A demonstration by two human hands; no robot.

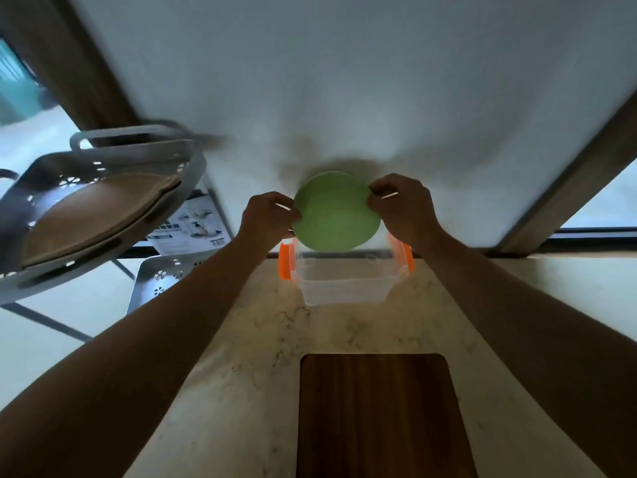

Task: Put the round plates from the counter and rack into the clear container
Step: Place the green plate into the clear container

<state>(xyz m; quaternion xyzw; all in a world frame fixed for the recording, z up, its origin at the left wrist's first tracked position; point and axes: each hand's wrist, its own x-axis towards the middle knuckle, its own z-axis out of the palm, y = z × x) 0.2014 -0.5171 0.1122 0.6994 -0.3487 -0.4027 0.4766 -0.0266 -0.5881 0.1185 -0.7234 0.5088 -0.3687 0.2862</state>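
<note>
Wooden board (375, 415), one, lies nearest on the counter (241, 357). Left hand (267, 219) and right hand (401, 208), two, each pinch opposite rims of one green plate (336, 211), held tilted above the container (344, 281), not yet inside. Plate: judged light, stiff, smooth, likely plastic; little breakage risk, but edge grips could slip, so both rims are the sound hold. Container: one, clear, two orange latches, apparently empty, at the counter's far edge. Rack (100, 208) to the left: two tiers visible, upper holding brown flat ware, count uncertain. One printed box (193, 222) behind it.
</note>
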